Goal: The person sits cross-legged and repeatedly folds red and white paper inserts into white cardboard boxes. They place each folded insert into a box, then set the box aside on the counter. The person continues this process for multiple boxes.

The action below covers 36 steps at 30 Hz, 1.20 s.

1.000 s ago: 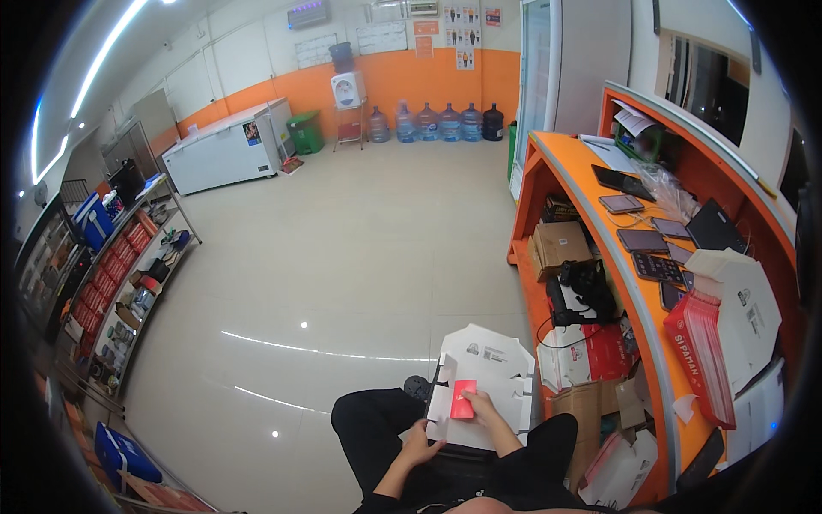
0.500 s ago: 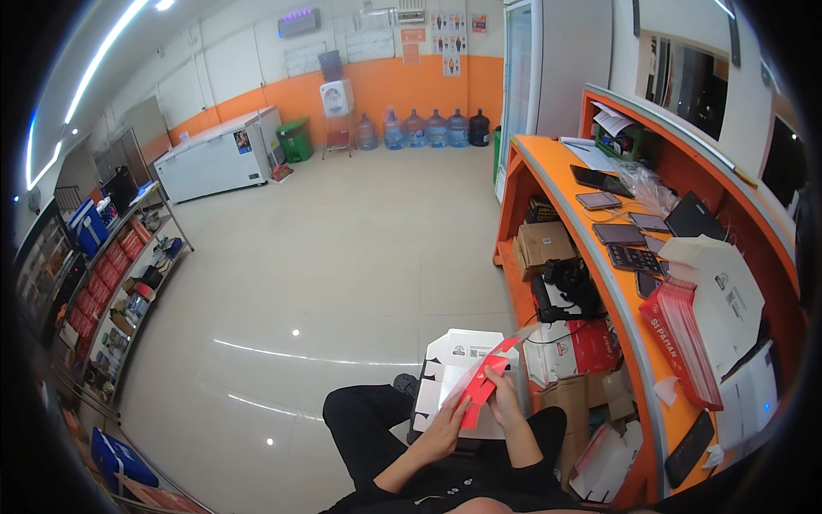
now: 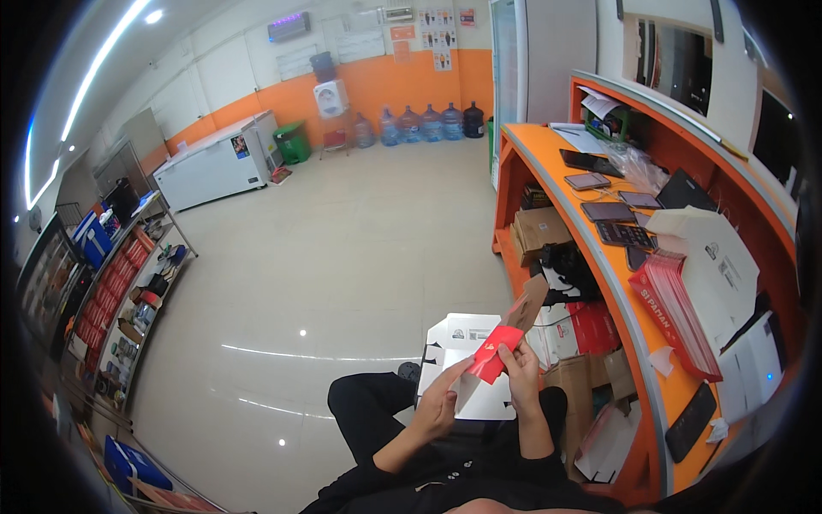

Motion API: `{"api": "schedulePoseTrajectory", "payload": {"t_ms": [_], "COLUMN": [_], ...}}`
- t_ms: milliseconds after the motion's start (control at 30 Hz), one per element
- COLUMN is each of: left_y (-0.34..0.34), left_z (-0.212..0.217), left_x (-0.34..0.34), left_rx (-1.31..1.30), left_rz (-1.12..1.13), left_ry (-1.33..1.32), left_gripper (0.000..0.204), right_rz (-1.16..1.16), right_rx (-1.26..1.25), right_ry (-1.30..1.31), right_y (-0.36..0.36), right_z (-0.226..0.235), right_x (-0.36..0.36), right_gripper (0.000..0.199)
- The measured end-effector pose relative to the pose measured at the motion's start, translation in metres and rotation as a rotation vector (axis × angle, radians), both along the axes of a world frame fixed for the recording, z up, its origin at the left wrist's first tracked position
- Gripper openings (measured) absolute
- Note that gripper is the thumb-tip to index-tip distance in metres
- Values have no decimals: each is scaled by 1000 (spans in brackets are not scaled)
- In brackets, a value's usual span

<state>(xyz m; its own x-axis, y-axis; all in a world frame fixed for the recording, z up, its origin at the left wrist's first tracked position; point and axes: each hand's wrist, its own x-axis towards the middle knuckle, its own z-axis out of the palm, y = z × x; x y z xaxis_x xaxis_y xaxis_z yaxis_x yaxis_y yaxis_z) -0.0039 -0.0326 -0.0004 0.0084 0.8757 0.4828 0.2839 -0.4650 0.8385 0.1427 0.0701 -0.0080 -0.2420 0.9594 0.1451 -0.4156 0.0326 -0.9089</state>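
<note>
My right hand (image 3: 523,368) grips a folded cardboard piece (image 3: 495,353), red on its printed face, with a bare brown flap rising at its upper right. The thumb lies on the red face. My left hand (image 3: 437,407) is stretched out flat, its fingertips at the piece's lower left edge and its thumb apart. Below, across my lap, lies a flat white carton blank (image 3: 441,349) with cut tabs and small dark print. The hands and the red piece hide part of it.
To my right, an orange counter (image 3: 548,147) holds several phones (image 3: 610,212), a stack of red-edged cartons (image 3: 676,313) and a white device (image 3: 753,368). Cardboard boxes (image 3: 541,233) fill its shelves. A stocked rack (image 3: 128,283) stands left; a chest freezer (image 3: 214,167) and water jugs (image 3: 409,126) are far off.
The red piece has turned, so its brown flap now shows. My left hand has slid back toward its lower left edge and straightened. The view has shifted slightly.
</note>
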Motion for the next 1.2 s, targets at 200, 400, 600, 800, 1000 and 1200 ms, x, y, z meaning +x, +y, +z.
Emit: {"api": "schedulePoseTrajectory", "payload": {"t_ms": [200,400,600,800,1000,1200], "left_y": [9,11,9,18,18,22], "left_z": [27,13,24,2,4,16], "left_x": [17,7,10,15,-5,-11], "left_rx": [-60,-77,-111,-70,-255,77], "left_rz": [61,-32,-41,80,-40,190], "left_ry": [453,291,296,192,-67,376], "left_gripper": [50,44,45,56,71,66], "right_rz": [-61,-126,-86,-57,15,-30], "right_rx": [75,151,21,139,721,76], "right_ry": [-56,-3,-5,-70,-278,65], "right_y": [-13,-23,-23,-37,-17,-20], "right_z": [0,7,-9,0,15,29], "right_x": [4,-2,-2,-11,12,44], "right_gripper": [18,19,18,19,33,29]}}
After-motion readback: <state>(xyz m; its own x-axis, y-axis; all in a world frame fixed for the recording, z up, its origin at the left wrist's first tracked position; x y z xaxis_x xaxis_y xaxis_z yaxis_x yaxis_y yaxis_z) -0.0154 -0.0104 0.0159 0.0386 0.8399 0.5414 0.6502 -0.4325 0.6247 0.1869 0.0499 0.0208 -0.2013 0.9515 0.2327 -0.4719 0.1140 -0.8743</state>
